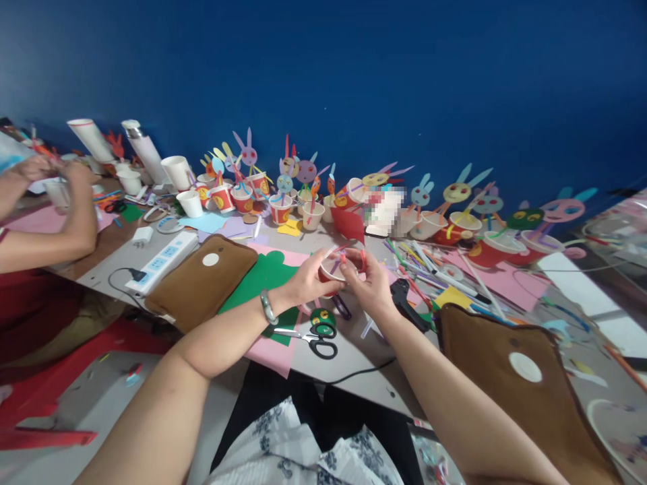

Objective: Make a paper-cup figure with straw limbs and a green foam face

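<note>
A red and white paper cup (331, 269) is between my two hands above the table, its open rim tipped towards me. Red and purple strips show at its mouth. My left hand (307, 277) has its fingers curled round the cup's left side. From the right, my right hand (371, 283) grips the rim with its thumb at the opening. Just below the hands lie a small green paper face (319, 315) and black-handled scissors (323, 343). A black glue gun (404, 303) rests beside my right wrist.
Paper cups with paper rabbit heads (249, 153) line the blue wall. Green paper (267, 273) and a brown pad (202, 283) lie left, near a white power strip (164, 259). Pens, strips and another brown pad (485, 364) lie right. Another person's arms (55, 229) work at far left.
</note>
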The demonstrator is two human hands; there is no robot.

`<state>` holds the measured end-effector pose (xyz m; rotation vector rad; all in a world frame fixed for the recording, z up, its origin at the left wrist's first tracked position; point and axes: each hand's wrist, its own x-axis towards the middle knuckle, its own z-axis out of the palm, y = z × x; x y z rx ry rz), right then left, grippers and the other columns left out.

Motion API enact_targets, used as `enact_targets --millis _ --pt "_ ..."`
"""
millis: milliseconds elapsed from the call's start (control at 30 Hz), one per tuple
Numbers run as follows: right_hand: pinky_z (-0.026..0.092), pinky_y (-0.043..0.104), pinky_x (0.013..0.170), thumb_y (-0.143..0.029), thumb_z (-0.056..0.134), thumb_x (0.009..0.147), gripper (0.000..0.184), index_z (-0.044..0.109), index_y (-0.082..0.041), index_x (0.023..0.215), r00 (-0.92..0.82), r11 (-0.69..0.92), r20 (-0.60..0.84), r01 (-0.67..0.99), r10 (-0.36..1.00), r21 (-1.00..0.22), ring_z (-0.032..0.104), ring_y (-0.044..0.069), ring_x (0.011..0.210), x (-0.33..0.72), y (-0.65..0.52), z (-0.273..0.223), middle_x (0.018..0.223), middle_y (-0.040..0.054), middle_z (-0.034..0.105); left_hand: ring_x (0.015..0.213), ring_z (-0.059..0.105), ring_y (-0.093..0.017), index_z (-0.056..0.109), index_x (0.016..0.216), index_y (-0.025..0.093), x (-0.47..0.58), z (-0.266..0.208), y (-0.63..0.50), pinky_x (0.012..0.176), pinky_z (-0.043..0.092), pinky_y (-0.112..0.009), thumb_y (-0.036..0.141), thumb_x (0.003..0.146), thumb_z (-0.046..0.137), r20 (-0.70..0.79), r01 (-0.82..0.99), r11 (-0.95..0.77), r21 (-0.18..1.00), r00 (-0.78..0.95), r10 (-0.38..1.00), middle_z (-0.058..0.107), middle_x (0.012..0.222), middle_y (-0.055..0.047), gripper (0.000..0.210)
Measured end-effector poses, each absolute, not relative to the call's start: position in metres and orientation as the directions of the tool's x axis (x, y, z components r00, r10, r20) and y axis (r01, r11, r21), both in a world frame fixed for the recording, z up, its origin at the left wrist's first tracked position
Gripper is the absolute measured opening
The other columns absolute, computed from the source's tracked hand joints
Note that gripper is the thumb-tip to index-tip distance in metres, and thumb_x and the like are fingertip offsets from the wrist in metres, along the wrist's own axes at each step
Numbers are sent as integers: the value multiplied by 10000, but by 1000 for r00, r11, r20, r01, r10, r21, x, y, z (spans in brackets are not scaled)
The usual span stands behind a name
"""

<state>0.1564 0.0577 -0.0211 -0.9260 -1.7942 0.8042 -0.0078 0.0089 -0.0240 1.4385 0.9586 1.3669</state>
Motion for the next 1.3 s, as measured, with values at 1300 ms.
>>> enact_targets --millis 1300 --pt "438 422 817 -213 638 892 18 637 -230 891 -455 902 812 390 365 -186 616 216 808 163 46 -7 844 35 696 916 670 -174 756 951 166 -25 1 8 861 524 -311 376 881 708 567 189 -579 793 118 815 713 941 -77 227"
